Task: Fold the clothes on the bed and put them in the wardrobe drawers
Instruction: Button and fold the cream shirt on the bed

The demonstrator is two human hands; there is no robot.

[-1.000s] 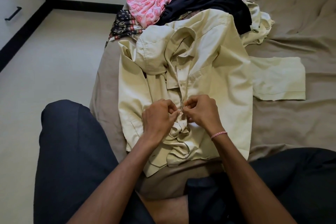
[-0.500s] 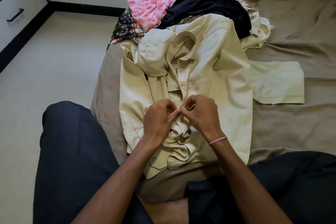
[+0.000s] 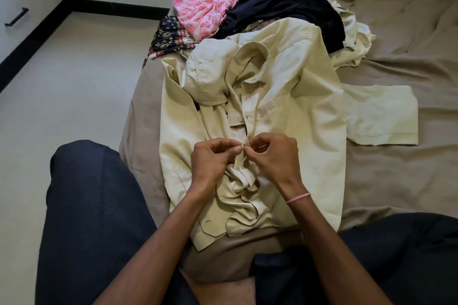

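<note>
Both bare forearms reach forward from the bottom of the view and angle inward, so the hands meet at the middle. The left hand (image 3: 213, 161) has its back turned up, with the fingers curled and the thumb and forefinger pinching a fold of the shirt (image 3: 285, 69). The right hand (image 3: 275, 156) mirrors it, with its knuckles raised and its fingertips (image 3: 248, 147) pinching the same fold. The two sets of fingertips touch or nearly touch. Both wrists are bent slightly downward. The right wrist wears a thin pink-and-white thread band (image 3: 298, 198).
</note>
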